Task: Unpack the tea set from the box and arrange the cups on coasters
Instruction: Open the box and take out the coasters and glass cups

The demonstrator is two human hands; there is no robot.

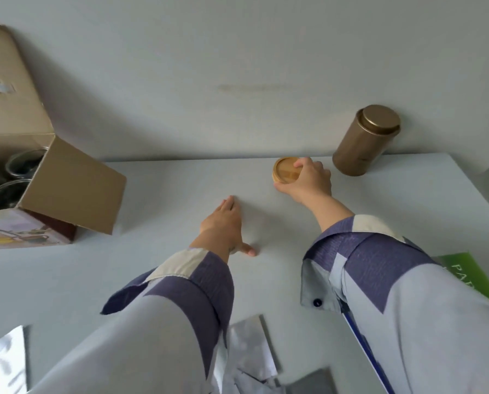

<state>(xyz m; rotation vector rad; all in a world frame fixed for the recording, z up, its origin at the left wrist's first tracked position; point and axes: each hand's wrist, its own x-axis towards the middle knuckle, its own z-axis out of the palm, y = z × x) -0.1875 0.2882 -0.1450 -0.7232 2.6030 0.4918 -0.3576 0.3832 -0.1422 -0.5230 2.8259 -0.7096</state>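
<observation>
Early stage. Right hand [306,180], fingers clamped round one wooden coaster [286,170] on the surface [180,180], just left of the gold tin [365,140]. Left hand [223,223] flat, fingers together, empty. Glass cups [16,177] in the open box [75,189], far left of tin; none placed yet.

Your sleeves [163,322] are pale blue with purple and cream patches — the coaster [287,170] tan wood, the tin [364,140] at two o'clock bronze, the desk [180,180] pale grey.

Left hand [223,223] flat, fingers spread; right hand [306,180] curled, gripping.
</observation>
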